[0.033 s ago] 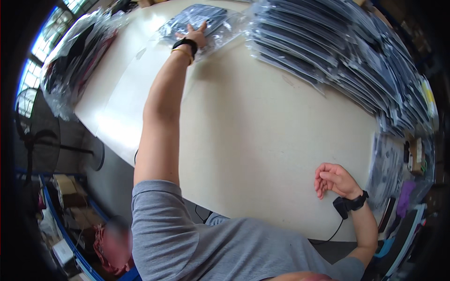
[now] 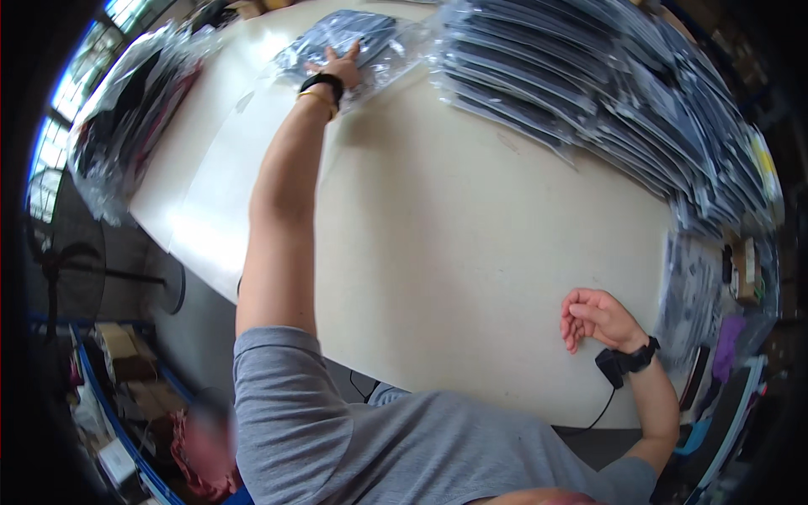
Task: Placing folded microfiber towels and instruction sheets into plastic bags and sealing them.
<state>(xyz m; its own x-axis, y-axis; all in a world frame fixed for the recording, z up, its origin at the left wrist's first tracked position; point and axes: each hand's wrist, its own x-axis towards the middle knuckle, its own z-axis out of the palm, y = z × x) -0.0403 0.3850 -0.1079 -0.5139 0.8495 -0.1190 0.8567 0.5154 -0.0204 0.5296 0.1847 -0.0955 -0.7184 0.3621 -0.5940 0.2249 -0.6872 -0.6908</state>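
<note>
Flatly, the left hand (image 2: 339, 67) lies palm down with its fingers spread wide, gripping nothing that shows. Under and just beyond those fingers is a clear plastic bag (image 2: 358, 30) of folded blue-grey cloth, at the far side of the table (image 2: 471, 244). From the palm, most of the cloth lies farther away from the body, while loose plastic trails off to the right. Its long axis seems to run crosswise, rising slightly toward the right. The left hand touches it; the right hand (image 2: 599, 318) is well apart, near the table's close edge, fingers loosely curled. Whether anything sits in that palm, I cannot tell. Just right of the bag rises a big pile of similar bags (image 2: 530, 67). Farther left, more bagged clothes (image 2: 139, 109) lean in a heap, with a fan (image 2: 80, 265) beyond the table's edge.
</note>
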